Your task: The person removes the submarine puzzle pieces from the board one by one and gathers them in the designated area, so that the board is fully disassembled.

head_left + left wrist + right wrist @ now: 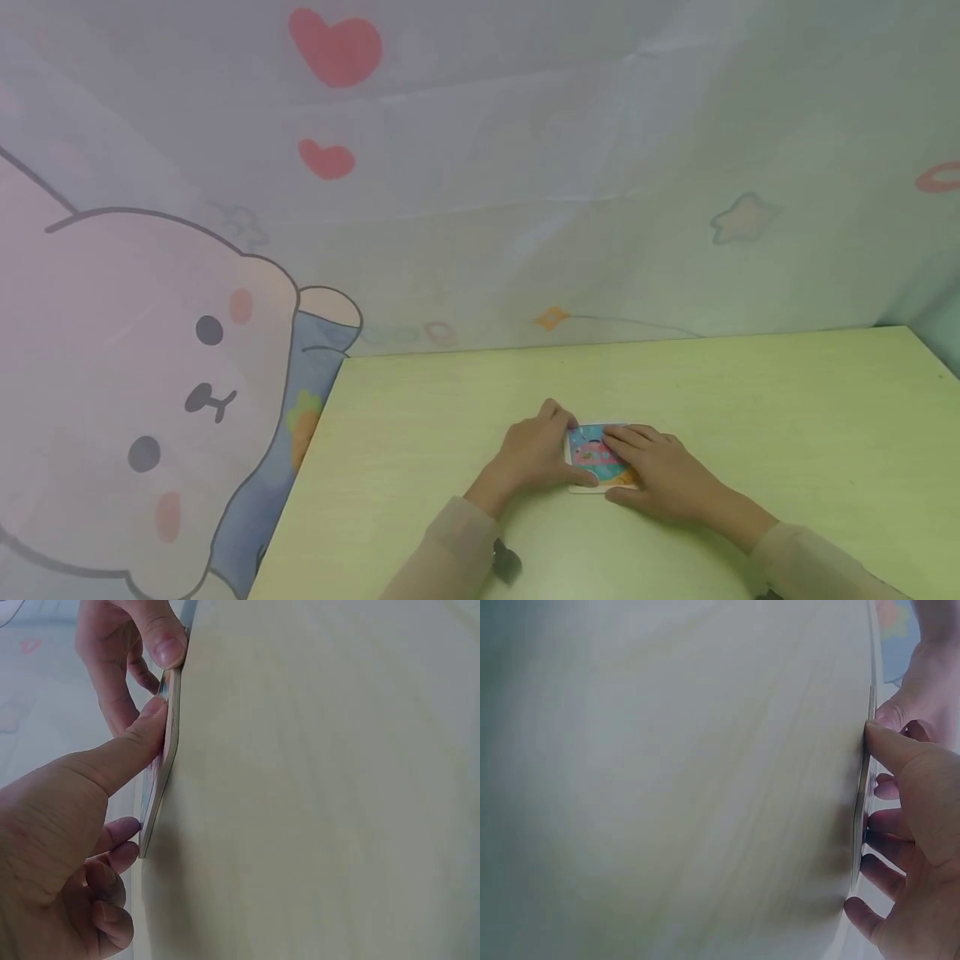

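Observation:
A small, thin board (592, 454) with a blue, pink and orange picture lies on the table in front of the person. My left hand (534, 454) grips its left side, with the thumb along the near edge and the fingers by the far left corner. My right hand (667, 471) holds the right side. Its fingers reach over the picture and cover part of it, while its thumb sits at the near edge. Seen edge-on in the left wrist view, the board (161, 776) looks slightly bent along its length.
The pale yellow-green table (787, 400) extends around both hands. Behind it hangs a light cloth (525, 183) with hearts and stars, and a large cartoon animal (150, 358) fills its left part. A small dark object (507, 562) is at the left sleeve.

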The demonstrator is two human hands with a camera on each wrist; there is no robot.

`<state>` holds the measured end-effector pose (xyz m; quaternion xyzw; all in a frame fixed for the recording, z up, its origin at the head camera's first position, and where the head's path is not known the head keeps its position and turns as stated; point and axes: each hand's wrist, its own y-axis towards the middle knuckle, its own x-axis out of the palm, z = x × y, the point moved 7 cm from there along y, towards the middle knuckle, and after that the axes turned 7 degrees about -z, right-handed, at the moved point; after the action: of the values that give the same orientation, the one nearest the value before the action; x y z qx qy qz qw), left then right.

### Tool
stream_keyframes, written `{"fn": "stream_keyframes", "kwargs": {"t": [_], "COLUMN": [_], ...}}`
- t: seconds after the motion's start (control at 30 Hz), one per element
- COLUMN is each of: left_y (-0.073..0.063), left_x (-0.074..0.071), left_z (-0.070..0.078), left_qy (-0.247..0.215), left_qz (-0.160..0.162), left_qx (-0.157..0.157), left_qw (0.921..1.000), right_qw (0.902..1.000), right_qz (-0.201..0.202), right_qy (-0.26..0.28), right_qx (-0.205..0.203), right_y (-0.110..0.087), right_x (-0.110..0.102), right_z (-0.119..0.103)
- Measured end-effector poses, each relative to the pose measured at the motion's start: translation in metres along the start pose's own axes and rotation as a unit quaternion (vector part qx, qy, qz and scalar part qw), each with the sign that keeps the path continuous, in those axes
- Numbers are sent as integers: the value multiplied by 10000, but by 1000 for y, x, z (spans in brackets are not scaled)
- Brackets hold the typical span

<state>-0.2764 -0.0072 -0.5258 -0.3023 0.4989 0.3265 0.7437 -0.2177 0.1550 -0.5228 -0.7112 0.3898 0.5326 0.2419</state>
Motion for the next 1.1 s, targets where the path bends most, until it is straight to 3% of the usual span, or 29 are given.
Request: {"fn": "stream_keyframes", "kwargs": {"t": [0.33,0.53,1.1], "left_y": [-5,-4,-1], "left_x": [5,4,2], "left_z": [0,-2,-2], "left_qy": [-241,-75,-225], "left_qz": [-18,101,-48], "left_qx": [-6,-109,-89], "left_qw": [9997,9999,9997], "right_qw": [10000,9997,9987], "right_qz": [57,64,-38], "right_qy": [-37,-137,-357], "right_qx": [2,-178,-357], "right_y": [-1,-1,-1], "right_x": [-3,-3,1], "right_z": [-3,-6,-16]}}
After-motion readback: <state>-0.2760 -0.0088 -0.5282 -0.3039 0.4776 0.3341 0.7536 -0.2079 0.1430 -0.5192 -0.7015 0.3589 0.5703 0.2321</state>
